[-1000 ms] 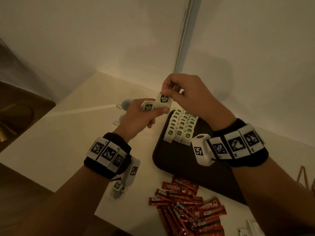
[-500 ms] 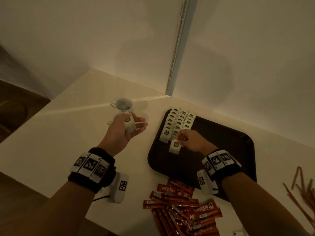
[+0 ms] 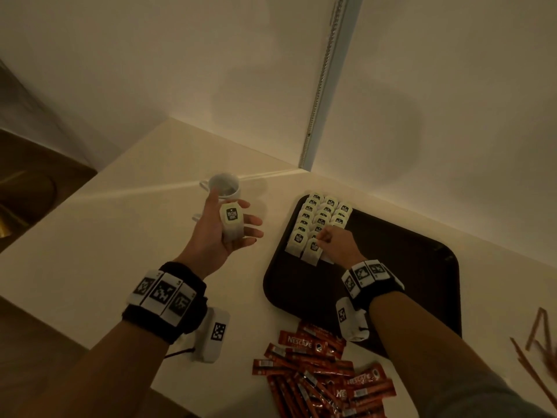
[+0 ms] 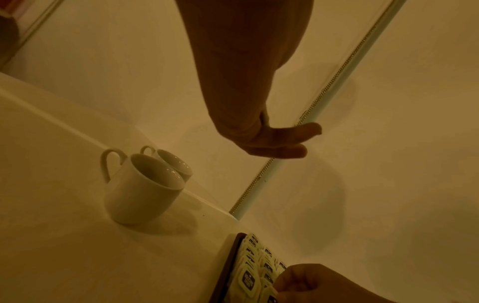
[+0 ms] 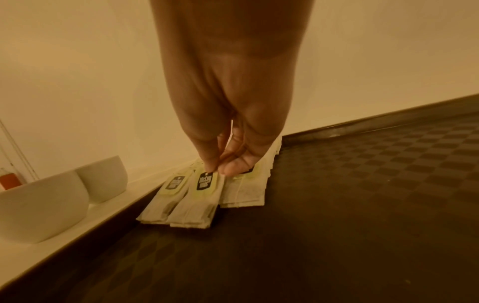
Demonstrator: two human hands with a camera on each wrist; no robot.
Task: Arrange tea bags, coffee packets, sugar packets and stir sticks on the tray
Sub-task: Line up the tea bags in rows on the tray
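Note:
A dark brown tray holds three rows of white tea bags in its far left corner. My right hand is down on the tray and pinches the tag of the front tea bag of the middle row. The right wrist view shows the fingertips on that tea bag, which lies flat. My left hand hovers palm up left of the tray, fingers straight, with one tea bag lying on them. Red coffee packets lie heaped in front of the tray. Brown stir sticks lie at the right edge.
Two white mugs stand on the cream counter beyond my left hand, close to the tray's left rim. Walls meet in a corner just behind the tray. The counter's front edge runs near my forearms.
My right hand came down from mid-air and set its tea bag against the front of the middle row. My left hand moved away to the left and opened under its tea bag.

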